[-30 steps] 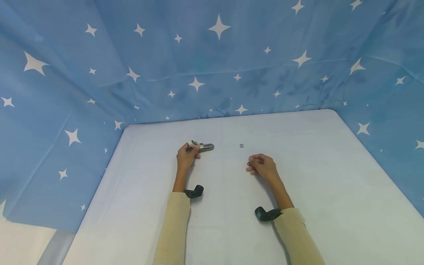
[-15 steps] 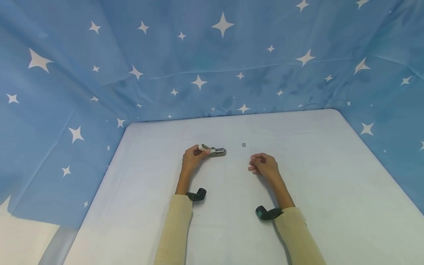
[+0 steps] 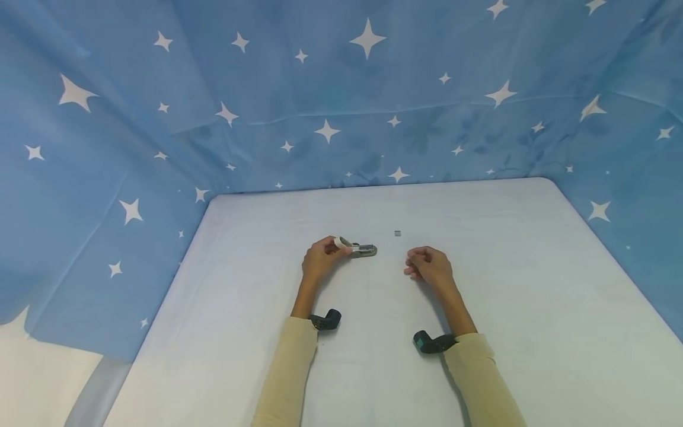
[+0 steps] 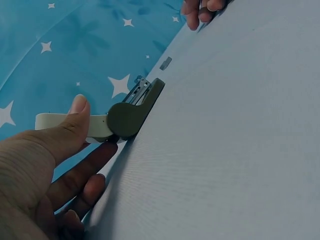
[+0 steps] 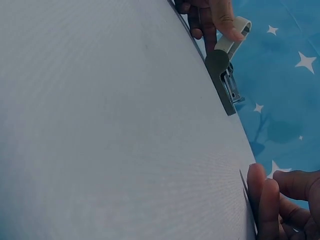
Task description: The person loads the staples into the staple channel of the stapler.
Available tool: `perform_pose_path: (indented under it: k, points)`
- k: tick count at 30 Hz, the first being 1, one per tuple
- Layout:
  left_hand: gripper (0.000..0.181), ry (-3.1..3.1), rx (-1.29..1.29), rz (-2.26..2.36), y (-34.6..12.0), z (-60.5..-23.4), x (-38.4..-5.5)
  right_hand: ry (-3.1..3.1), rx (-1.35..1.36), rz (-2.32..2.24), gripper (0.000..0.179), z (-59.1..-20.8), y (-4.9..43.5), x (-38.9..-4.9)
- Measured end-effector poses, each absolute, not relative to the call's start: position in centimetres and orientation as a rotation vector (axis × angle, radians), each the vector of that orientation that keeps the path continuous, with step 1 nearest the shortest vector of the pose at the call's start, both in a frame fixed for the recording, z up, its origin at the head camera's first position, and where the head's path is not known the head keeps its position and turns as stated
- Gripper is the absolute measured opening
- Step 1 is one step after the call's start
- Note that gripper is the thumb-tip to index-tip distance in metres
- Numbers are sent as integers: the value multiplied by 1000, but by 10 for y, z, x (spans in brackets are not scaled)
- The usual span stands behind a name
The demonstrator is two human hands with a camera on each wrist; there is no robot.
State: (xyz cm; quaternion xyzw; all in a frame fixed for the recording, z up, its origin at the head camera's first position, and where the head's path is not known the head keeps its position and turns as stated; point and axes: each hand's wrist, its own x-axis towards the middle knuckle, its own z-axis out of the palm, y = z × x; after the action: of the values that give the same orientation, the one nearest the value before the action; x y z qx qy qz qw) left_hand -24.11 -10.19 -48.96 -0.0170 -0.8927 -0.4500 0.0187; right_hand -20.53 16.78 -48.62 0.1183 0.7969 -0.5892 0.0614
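Note:
My left hand (image 3: pixel 322 259) grips the cream upper arm of a small stapler (image 3: pixel 364 251), thumb on top and fingers beneath. In the left wrist view the stapler's olive-green base (image 4: pixel 124 120) rests on the table, its cream arm is swung back, and the metal staple channel (image 4: pixel 139 91) is exposed. My right hand (image 3: pixel 431 265) rests low over the table, to the right of the stapler, fingers loosely bent and nothing visible between them. A small grey strip, apparently staples (image 3: pixel 397 233), lies on the table beyond and between the hands.
A white-covered table (image 3: pixel 373 356) spreads under both arms. Blue cloth with white stars (image 3: pixel 325 89) hangs along its back and sides. A black wrist camera (image 3: pixel 326 320) sits on the left wrist and another camera (image 3: pixel 433 343) on the right.
My left hand has carried the stapler rightward and slightly nearer to me, closer to the right hand. The right hand and the grey strip have hardly moved; the view has shifted slightly.

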Motion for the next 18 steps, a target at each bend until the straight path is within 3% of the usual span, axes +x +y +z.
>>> perform_pose_path:
  k: [18]
  points:
    - [35,-2808,-84,-1340,-101,-486,-240,2332,322,-1768,33,-475,172,-215]
